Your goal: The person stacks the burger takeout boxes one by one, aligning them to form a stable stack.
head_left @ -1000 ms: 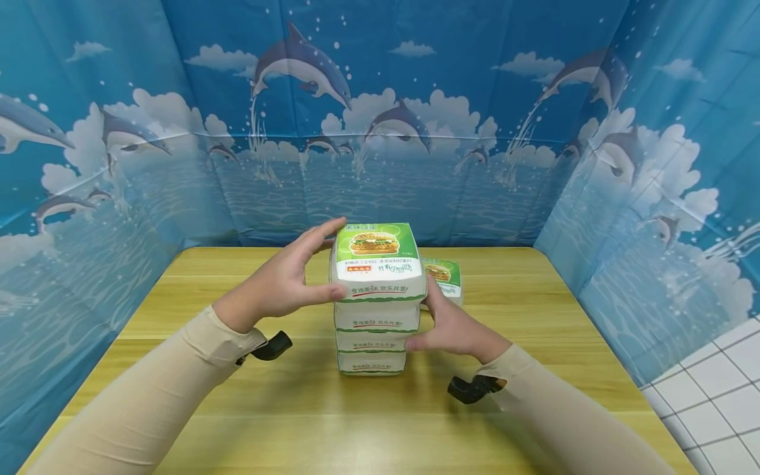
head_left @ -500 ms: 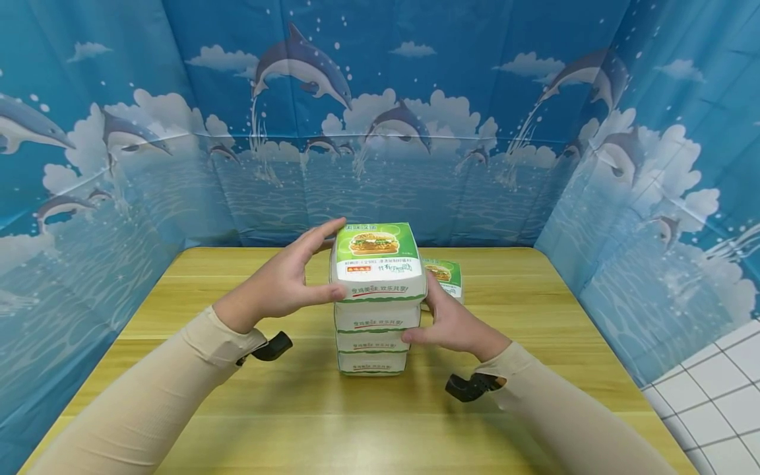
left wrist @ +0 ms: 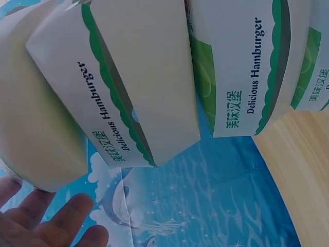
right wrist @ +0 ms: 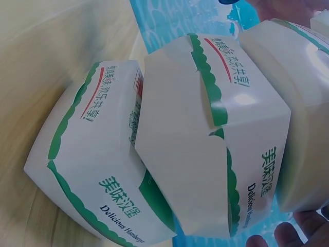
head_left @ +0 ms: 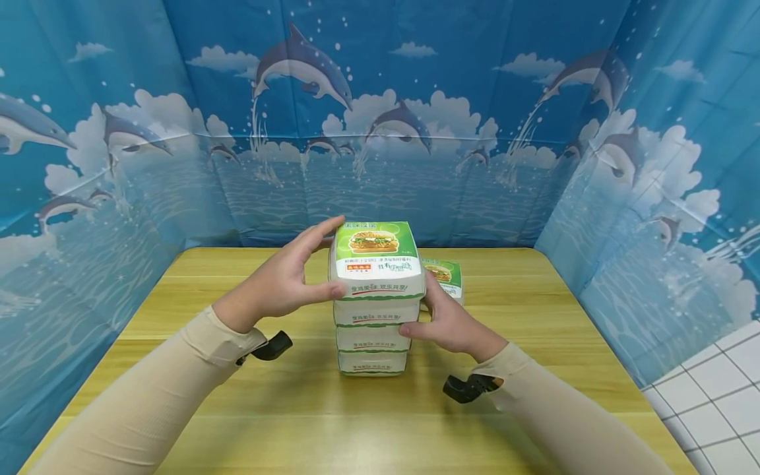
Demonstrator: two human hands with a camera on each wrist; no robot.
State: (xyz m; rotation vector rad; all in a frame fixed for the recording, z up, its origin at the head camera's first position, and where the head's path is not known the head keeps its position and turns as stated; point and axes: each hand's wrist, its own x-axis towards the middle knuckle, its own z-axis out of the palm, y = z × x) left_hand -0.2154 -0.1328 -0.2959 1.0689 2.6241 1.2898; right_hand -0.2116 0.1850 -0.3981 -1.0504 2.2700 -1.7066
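Note:
In the head view, several white-and-green hamburger boxes stand in one stack in front of me. My left hand [head_left: 279,280] holds the top hamburger box [head_left: 377,254], fingers along its left side, thumb at its front left corner. My right hand [head_left: 454,323] grips the right side of the stack around the second hamburger box [head_left: 374,313], its thumb in front near that box's lower edge. A narrow wedge of space shows between this second box and the lower hamburger box [left wrist: 241,72] in the left wrist view. Right fingertips [right wrist: 288,234] appear below the boxes in the right wrist view.
Behind the stack, to the right, another hamburger box [head_left: 454,272] sits on the wooden table [head_left: 505,284], partly hidden. A blue dolphin-print curtain [head_left: 380,178] encloses the back and sides. White tiles [head_left: 712,389] show at the right.
The upper two boxes have risen slightly, with a small shift left. My right hand has moved a little up and left with its thumb; the lower boxes have stayed put.

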